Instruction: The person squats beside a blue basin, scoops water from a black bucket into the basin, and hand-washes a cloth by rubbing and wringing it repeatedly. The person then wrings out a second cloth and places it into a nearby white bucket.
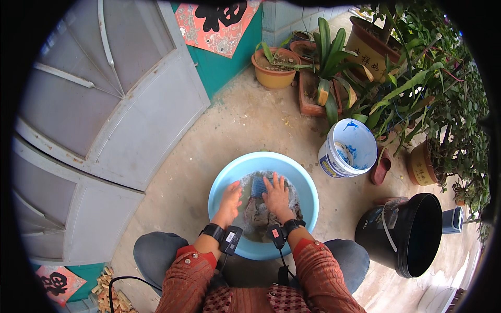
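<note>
A light blue plastic basin (pixel 311 195) stands on the floor between my knees, holding sudsy, murky water. Wet grey-brown cloth (pixel 260 215) lies in the water, and a blue ribbed piece (pixel 258 187), perhaps a washboard or brush, shows at its far end. My left hand (pixel 231 200) is over the basin's left side, fingers apart, holding nothing. My right hand (pixel 277 195) is spread palm down over the cloth, beside the blue piece; whether it touches them I cannot tell. Each wrist wears a black strap with a small cabled device.
To the right stand a white bucket (pixel 332 150) with blue stains inside and a large black bucket (pixel 381 231). A reddish shoe (pixel 381 168) lies near them. Potted plants (pixel 276 72) line the far right. Grey metal door panels (pixel 156 129) are at the left.
</note>
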### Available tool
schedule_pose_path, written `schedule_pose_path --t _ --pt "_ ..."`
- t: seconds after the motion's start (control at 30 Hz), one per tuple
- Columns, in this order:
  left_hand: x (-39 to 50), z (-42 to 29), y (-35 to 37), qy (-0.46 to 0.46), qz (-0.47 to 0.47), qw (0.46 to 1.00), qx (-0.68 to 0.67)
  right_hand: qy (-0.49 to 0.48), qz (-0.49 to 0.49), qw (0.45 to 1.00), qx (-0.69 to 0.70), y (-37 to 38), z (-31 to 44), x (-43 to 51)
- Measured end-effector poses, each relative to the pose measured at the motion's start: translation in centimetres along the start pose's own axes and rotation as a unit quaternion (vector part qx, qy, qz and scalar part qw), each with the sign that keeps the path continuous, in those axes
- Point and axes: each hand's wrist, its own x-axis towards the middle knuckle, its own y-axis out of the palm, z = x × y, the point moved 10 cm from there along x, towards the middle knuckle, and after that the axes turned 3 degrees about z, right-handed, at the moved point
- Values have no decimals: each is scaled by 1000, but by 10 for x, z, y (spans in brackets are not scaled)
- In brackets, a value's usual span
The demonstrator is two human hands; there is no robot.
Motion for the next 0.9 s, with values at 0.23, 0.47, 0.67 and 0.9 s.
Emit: schedule_pose_path --t 0.23,0.47,0.67,0.9 --pt "-1 2 -4 -13 6 1000 -6 -63 165 976 -128 51 20 -17" --pt "-5 10 3 -26 47 999 7 -32 70 997 0 38 -3 2" --pt "-5 8 1 -33 -16 999 21 -58 41 985 154 -34 36 0" --pt "-15 -13 59 -102 91 939 -316 -98 63 977 180 -141 93 -41"
